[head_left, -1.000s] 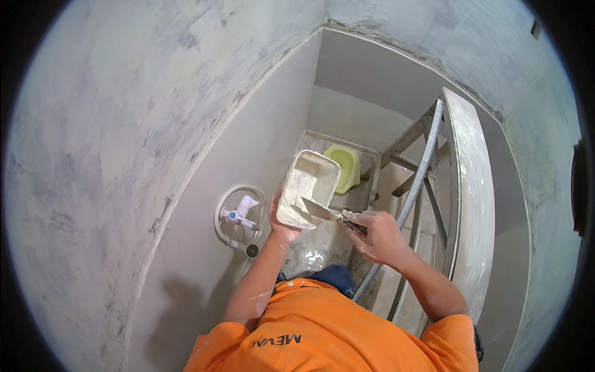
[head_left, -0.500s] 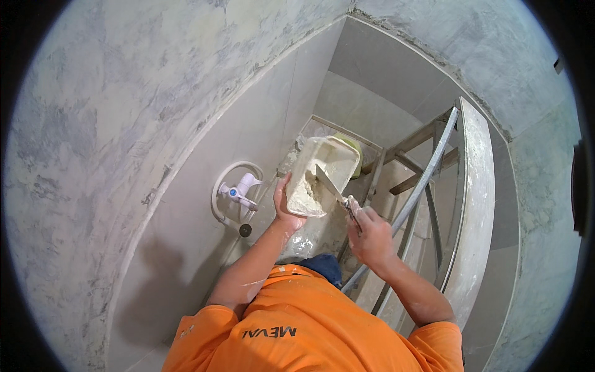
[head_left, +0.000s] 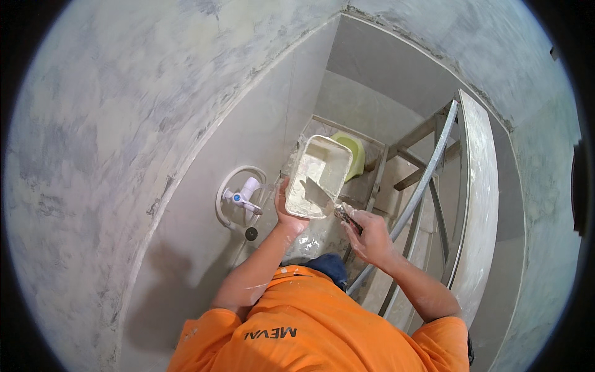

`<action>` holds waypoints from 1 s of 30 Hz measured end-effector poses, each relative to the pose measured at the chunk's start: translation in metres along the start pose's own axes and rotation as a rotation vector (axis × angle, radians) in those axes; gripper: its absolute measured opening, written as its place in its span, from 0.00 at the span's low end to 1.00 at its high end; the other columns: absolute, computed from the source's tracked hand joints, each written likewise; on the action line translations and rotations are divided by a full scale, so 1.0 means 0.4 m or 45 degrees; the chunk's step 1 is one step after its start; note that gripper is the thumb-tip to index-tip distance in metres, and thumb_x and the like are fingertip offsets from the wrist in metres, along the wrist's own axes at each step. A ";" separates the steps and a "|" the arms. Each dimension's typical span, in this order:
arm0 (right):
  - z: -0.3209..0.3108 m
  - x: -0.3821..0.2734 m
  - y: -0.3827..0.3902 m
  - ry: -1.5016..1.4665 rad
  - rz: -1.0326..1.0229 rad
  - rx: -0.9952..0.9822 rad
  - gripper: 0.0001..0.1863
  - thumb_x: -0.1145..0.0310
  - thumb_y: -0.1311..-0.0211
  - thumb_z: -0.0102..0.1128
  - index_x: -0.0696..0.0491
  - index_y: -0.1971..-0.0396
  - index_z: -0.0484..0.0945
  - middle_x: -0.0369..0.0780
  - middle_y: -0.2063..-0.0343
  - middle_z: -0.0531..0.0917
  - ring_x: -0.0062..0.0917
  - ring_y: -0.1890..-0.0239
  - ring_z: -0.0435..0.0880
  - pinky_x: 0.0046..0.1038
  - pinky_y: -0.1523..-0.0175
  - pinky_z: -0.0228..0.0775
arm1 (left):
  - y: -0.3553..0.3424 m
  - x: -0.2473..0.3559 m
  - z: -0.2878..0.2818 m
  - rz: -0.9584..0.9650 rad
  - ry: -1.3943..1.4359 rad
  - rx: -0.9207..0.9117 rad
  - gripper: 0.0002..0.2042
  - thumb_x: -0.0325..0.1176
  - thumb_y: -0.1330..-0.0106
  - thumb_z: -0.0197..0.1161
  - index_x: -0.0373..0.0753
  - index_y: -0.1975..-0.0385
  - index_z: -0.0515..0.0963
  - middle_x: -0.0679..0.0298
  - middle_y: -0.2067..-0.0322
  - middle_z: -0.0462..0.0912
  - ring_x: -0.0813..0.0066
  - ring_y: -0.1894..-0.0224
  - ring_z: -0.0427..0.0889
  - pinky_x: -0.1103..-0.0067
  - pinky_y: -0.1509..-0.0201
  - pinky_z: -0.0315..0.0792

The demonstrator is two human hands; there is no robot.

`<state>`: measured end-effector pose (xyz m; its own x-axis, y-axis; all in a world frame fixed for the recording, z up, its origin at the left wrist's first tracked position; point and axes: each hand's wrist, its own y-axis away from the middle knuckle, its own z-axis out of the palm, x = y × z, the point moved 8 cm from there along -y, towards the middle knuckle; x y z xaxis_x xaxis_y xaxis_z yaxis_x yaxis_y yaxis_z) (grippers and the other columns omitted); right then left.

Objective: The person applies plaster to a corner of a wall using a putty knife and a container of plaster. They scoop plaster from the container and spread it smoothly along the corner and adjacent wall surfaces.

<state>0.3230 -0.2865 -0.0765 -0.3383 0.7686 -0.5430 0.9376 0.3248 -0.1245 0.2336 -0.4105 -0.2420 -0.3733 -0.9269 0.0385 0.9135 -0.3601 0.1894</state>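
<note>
Fingers of the right hand [head_left: 367, 234] grip a putty knife [head_left: 326, 198], whose blade has dropped toward the near edge of the white tub [head_left: 331, 164]; the left hand [head_left: 290, 212] still clasps its left side, and more of the light-green basin [head_left: 357, 154] shows behind.

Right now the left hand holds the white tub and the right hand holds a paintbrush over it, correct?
Not a paintbrush: the head view shows the right hand holding a putty knife over the white tub. The left hand does hold the tub.
</note>
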 end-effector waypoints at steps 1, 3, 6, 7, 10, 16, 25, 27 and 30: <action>-0.012 -0.006 0.001 0.006 0.030 0.050 0.15 0.75 0.39 0.61 0.60 0.52 0.78 0.50 0.75 0.77 0.47 0.73 0.79 0.41 0.66 0.71 | -0.006 0.001 -0.009 -0.005 0.000 -0.016 0.23 0.53 0.31 0.49 0.45 0.49 0.81 0.64 0.51 0.84 0.62 0.47 0.81 0.62 0.39 0.72; -0.017 -0.002 0.006 0.013 0.067 0.100 0.15 0.75 0.39 0.61 0.60 0.53 0.78 0.49 0.76 0.76 0.47 0.72 0.79 0.42 0.66 0.71 | -0.006 -0.005 -0.007 -0.003 -0.019 -0.019 0.22 0.53 0.30 0.51 0.44 0.49 0.80 0.64 0.52 0.84 0.63 0.48 0.81 0.64 0.40 0.73; -0.012 0.004 0.028 0.095 0.118 0.245 0.12 0.75 0.40 0.62 0.61 0.56 0.78 0.50 0.74 0.77 0.48 0.71 0.79 0.43 0.65 0.71 | -0.016 0.001 -0.022 0.020 -0.073 -0.068 0.22 0.52 0.29 0.51 0.43 0.49 0.80 0.65 0.53 0.84 0.64 0.51 0.82 0.67 0.42 0.74; 0.018 0.001 0.035 0.041 0.089 0.176 0.11 0.75 0.40 0.61 0.61 0.57 0.78 0.50 0.74 0.77 0.49 0.71 0.79 0.43 0.65 0.71 | -0.020 0.004 -0.046 0.039 -0.100 -0.028 0.22 0.52 0.30 0.51 0.43 0.49 0.80 0.65 0.53 0.84 0.64 0.50 0.82 0.66 0.41 0.73; 0.041 0.013 0.037 -0.034 0.069 0.081 0.16 0.76 0.39 0.61 0.61 0.51 0.78 0.50 0.75 0.77 0.42 0.74 0.77 0.36 0.67 0.69 | -0.011 0.009 -0.016 0.078 -0.088 0.019 0.22 0.52 0.30 0.51 0.43 0.48 0.79 0.64 0.52 0.83 0.63 0.48 0.81 0.64 0.39 0.72; 0.014 -0.024 0.020 -0.151 0.109 -0.028 0.09 0.74 0.38 0.60 0.59 0.60 0.77 0.49 0.76 0.77 0.47 0.72 0.78 0.42 0.65 0.71 | -0.009 0.010 -0.017 0.015 -0.037 -0.001 0.22 0.53 0.31 0.53 0.45 0.48 0.80 0.64 0.49 0.82 0.61 0.45 0.79 0.61 0.38 0.71; 0.000 0.020 0.037 0.068 0.056 0.251 0.14 0.73 0.38 0.60 0.61 0.53 0.76 0.51 0.75 0.78 0.49 0.71 0.80 0.44 0.65 0.72 | 0.002 -0.003 0.014 -0.002 -0.146 0.002 0.22 0.52 0.31 0.52 0.45 0.47 0.79 0.65 0.50 0.83 0.62 0.47 0.81 0.64 0.38 0.71; 0.025 0.009 0.046 -0.013 0.061 0.163 0.14 0.73 0.38 0.60 0.61 0.54 0.77 0.51 0.75 0.79 0.50 0.71 0.80 0.44 0.65 0.72 | 0.000 0.009 0.001 0.051 -0.106 0.007 0.22 0.52 0.30 0.51 0.45 0.47 0.79 0.65 0.50 0.83 0.62 0.47 0.81 0.64 0.38 0.71; 0.013 -0.018 0.030 -0.099 0.062 0.147 0.10 0.72 0.37 0.59 0.60 0.58 0.78 0.52 0.76 0.79 0.51 0.72 0.80 0.43 0.65 0.71 | 0.007 0.030 -0.004 0.138 -0.078 0.091 0.22 0.51 0.29 0.49 0.45 0.47 0.79 0.64 0.50 0.83 0.62 0.47 0.81 0.63 0.37 0.71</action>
<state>0.3372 -0.2911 -0.0783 -0.2889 0.7355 -0.6129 0.9574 0.2192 -0.1882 0.2320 -0.4229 -0.2427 -0.2844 -0.9509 0.1218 0.9359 -0.2479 0.2504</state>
